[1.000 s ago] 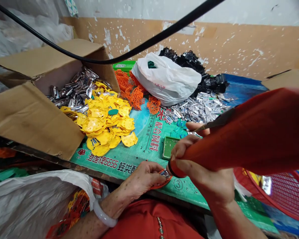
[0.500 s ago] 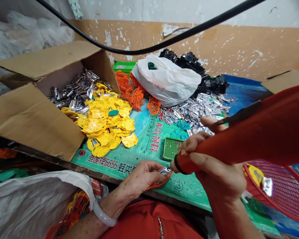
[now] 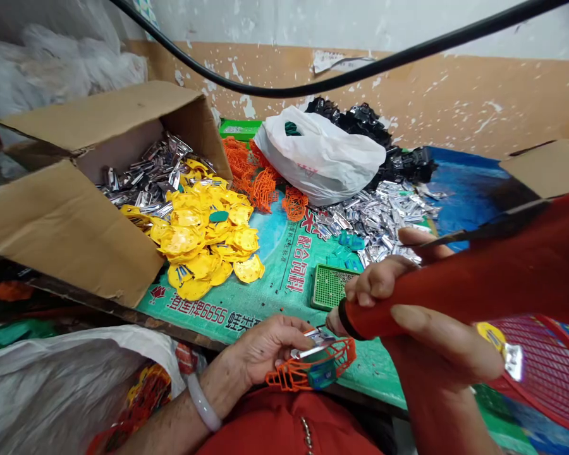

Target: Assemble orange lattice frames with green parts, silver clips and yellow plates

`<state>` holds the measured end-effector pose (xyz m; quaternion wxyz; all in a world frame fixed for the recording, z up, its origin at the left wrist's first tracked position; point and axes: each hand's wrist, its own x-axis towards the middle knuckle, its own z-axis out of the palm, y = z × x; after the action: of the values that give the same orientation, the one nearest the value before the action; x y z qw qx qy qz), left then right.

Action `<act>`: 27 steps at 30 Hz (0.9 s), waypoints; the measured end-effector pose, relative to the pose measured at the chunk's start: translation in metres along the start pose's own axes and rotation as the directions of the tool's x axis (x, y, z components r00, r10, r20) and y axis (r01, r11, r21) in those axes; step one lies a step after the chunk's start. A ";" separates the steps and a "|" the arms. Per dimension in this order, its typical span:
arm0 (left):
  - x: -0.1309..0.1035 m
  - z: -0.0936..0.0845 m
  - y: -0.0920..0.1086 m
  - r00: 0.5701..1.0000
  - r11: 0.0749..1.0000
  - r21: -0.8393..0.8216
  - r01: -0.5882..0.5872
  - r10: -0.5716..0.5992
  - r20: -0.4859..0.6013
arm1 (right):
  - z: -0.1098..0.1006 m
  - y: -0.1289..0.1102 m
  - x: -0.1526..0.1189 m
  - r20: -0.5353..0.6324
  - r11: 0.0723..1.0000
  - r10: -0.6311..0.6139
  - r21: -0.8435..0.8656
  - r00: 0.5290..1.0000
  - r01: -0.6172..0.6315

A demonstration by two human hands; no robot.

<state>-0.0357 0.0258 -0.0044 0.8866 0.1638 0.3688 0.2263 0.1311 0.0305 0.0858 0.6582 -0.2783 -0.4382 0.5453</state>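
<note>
My left hand (image 3: pixel 268 344) holds an orange plastic grid piece (image 3: pixel 313 368) with a silver metal clip and a green insert on it, lifted just above the table's front edge. My right hand (image 3: pixel 408 316) grips a big red power tool (image 3: pixel 478 281) whose black-ringed tip points at the clip. A small green tray (image 3: pixel 329 285) lies on the printed green sheet right behind the tool tip.
A cardboard box (image 3: pixel 61 215) at left spills yellow plastic pieces (image 3: pixel 203 237) and silver clips. Behind lie orange grid pieces (image 3: pixel 253 170), a white plastic bag (image 3: pixel 320 155), black parts, a pile of silver clips (image 3: pixel 379 218). A red basket (image 3: pixel 545 366) stands right; a black cable (image 3: pixel 313 85) hangs overhead.
My left hand has raised and tilted the orange piece off the table, so its grid now shows. The red tool has drifted slightly right and up with the tip still near the clip.
</note>
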 end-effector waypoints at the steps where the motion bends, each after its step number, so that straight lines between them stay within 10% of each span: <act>1: 0.000 -0.001 0.000 1.000 1.000 -0.011 0.006 -0.006 0.009 | -0.001 0.000 0.000 0.008 1.000 -0.003 0.008 1.000 0.003; 27: 0.002 0.009 -0.004 0.994 0.989 -0.098 -0.112 0.113 0.004 | 0.001 0.004 0.007 -0.050 0.999 -0.005 0.052 0.999 0.008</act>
<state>-0.0267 0.0226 -0.0013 0.8810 0.1418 0.3431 0.2932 0.1284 0.0382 0.0845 0.6777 -0.2733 -0.4081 0.5472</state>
